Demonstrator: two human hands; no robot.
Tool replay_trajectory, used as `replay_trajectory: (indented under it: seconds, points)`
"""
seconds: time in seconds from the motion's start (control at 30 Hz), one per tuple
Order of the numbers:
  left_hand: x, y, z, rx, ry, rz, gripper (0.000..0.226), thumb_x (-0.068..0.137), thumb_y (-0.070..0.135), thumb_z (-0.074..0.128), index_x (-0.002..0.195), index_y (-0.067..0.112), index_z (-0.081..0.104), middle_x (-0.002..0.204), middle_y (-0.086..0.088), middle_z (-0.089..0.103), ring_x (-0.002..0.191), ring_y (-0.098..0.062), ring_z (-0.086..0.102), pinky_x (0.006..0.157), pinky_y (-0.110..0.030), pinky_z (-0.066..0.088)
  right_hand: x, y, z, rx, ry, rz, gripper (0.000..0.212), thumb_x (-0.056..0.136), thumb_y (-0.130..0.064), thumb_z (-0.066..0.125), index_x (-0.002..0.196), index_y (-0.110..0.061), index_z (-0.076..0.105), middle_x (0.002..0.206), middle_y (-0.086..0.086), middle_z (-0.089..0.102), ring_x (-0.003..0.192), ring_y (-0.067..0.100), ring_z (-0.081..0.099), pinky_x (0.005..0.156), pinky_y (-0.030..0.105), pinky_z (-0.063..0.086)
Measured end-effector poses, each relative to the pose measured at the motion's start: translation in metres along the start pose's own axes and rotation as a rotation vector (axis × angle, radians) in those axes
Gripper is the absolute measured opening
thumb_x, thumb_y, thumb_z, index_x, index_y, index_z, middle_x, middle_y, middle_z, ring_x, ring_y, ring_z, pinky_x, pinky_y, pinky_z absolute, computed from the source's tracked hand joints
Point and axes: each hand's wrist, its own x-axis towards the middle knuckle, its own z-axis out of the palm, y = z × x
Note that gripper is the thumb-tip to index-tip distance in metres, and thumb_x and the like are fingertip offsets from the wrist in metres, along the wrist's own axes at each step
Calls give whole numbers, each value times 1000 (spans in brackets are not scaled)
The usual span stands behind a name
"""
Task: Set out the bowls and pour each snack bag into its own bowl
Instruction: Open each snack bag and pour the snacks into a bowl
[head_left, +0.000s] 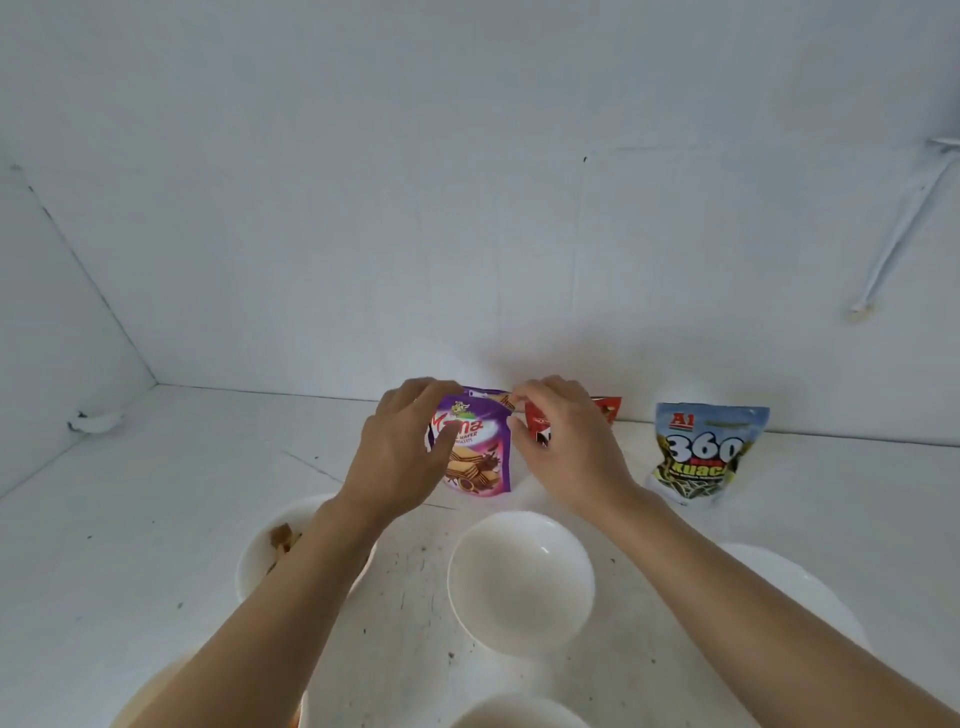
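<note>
Hands (402, 447) (563, 441) pinch purple wafer bag (480, 452) top edge; empty bowl (521, 582) just nearer

You see three snack bags — purple wafer bag (478, 447), red bag (605, 408), blue seed bag (701, 452) — four white bowls (519, 582), and two hands (400, 457).

A white table (156, 519) carried dark specks and scuffs near its middle, and thin scratch lines ran across it on the left. Behind it rose a plain white wall (363, 208), meeting a second white wall (47, 322) in a corner at left. A white pipe or conduit (904, 223) slanted down the back wall at upper right.
</note>
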Motion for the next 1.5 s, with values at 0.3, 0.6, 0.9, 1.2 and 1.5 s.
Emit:
replay_trajectory:
  seconds: [0.3,0.6,0.9,1.2,1.5]
  points:
    - [59,-41,36,263,-189,-66,45,105,35,46,149,32,39,159,3,37,151,-24,23,115,-58,22,46,15,56,-146,-88,31,44,99,-31,59,140,-19,50,135,4,59,121,21,57,92,29,53]
    - [51,-82,32,129,-18,167,22,103,20,48,112,22,67,102,3,69,92,-24,63,87,-45,30,41,-1,77,-103,-21,104,18,103,-17,52,116,-9,62,108,7,66,97,20,66,79,27,58]
    - [61,-40,-51,-25,144,409,28,98,27,47,106,20,73,92,2,68,81,-20,63,77,-47,49,48,-50,26,59,302,26,11,100,-15,59,106,-8,64,99,4,65,90,16,65,66,23,58]
    - [18,35,-87,-170,219,537,28,99,29,54,110,12,74,92,0,70,79,-15,65,63,-38,56,4,-77,-56,55,523,-87,21,96,-29,63,100,-8,65,96,0,69,86,11,66,65,22,57]
    - [-39,147,-45,-246,198,421,27,94,33,57,102,16,76,89,10,69,83,-9,66,64,-28,56,-77,-26,-138,184,495,-152,28,93,-34,65,101,-8,67,97,-2,71,93,8,67,70,8,52]
